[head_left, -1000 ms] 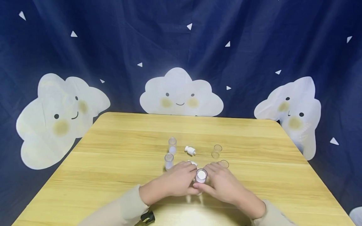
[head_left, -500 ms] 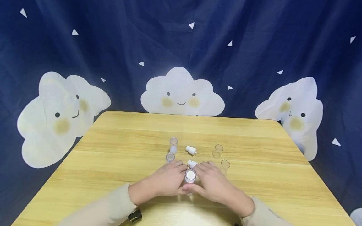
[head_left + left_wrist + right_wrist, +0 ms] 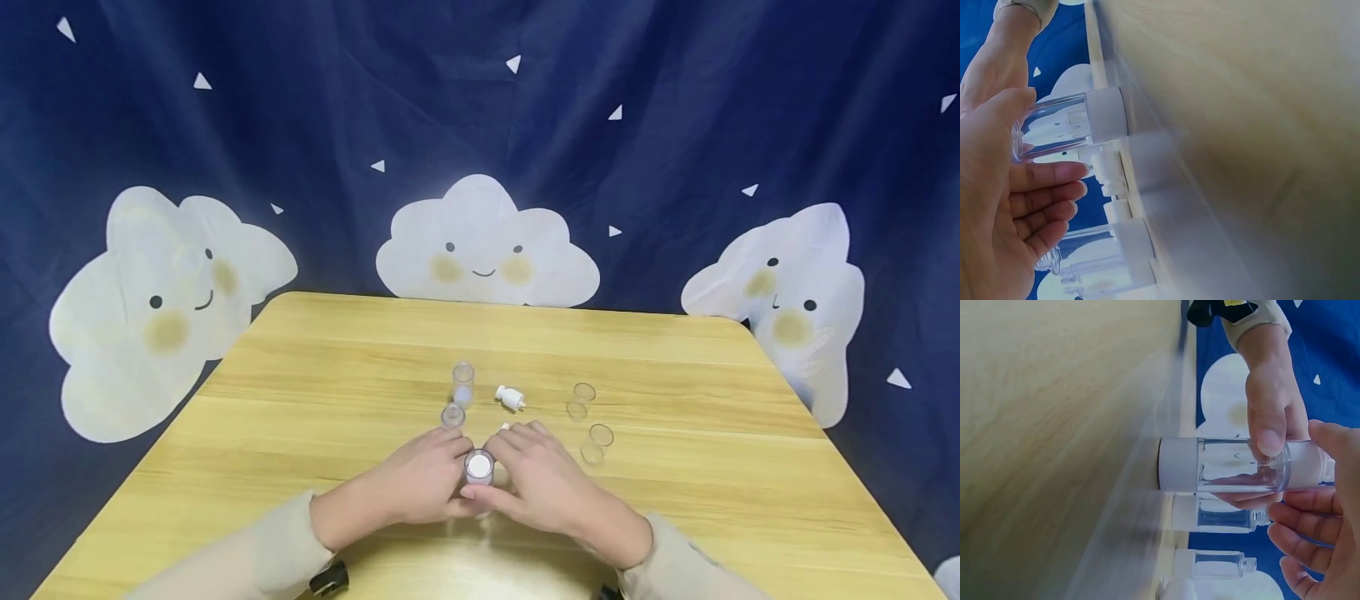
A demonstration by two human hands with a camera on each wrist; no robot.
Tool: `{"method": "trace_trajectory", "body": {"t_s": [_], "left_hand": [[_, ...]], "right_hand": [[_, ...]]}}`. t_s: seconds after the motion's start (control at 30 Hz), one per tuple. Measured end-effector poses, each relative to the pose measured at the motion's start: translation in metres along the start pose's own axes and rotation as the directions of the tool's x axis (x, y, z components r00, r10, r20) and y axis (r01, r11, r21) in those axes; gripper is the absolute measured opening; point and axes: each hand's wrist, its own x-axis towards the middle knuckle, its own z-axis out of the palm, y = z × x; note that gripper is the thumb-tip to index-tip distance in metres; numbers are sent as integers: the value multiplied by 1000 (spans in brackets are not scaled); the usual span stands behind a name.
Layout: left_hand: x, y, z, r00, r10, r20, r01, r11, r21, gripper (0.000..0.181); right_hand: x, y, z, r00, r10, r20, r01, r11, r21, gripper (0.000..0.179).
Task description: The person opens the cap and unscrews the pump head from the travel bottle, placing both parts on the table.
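Observation:
A clear pump bottle [image 3: 478, 468] with a white base stands upright between both hands, its round top showing a white disc. My left hand [image 3: 423, 479] holds its clear body; in the right wrist view the left thumb lies along it. From the other side, my right hand [image 3: 540, 479] pinches the bottle's white upper part with thumb and fingers, seen in the right wrist view. Two uncapped clear bottles, one farther [image 3: 463, 387] and one nearer [image 3: 453, 415], stand beyond the left hand. A white pump head [image 3: 511, 397] lies beyond the hands; another [image 3: 505, 427] is mostly hidden by the right fingers.
Two clear caps, a far one [image 3: 581, 401] and a near one [image 3: 597, 445], stand to the right of the hands. The wooden table [image 3: 337, 367] ends at a dark blue curtain [image 3: 322, 125] with cloud prints. Black straps show at both wrists.
Both hands and the bottle have shifted left together. The near clear cap has come into fuller view, while the near pump head was uncovered and is again mostly covered by the right fingers.

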Motion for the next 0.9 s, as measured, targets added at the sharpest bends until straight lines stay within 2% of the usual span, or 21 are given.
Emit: {"method": "trace_trajectory", "body": {"t_s": [0.2,0.4,0.63,0.77,0.9], "left_hand": [[-9,-4,-2,999,-25,30,27,999,-44,42],[-19,-12,-3,999,-47,18,49,995,-92,37],[-26,-20,-5,994,-99,39,105,972,-210,28],[-27,-23,-3,994,-102,42,109,959,-263,33],[-28,-25,1,995,-91,38,99,949,-299,50]], "right_hand": [[7,-5,3,1000,-15,8,15,1000,8,41],[19,-12,5,999,-11,52,10,1000,6,44],[34,-17,5,993,26,116,-25,1000,-6,55],[41,-18,6,988,24,150,-21,1000,-21,48],[45,-17,8,985,-11,170,17,999,-38,46]]}}
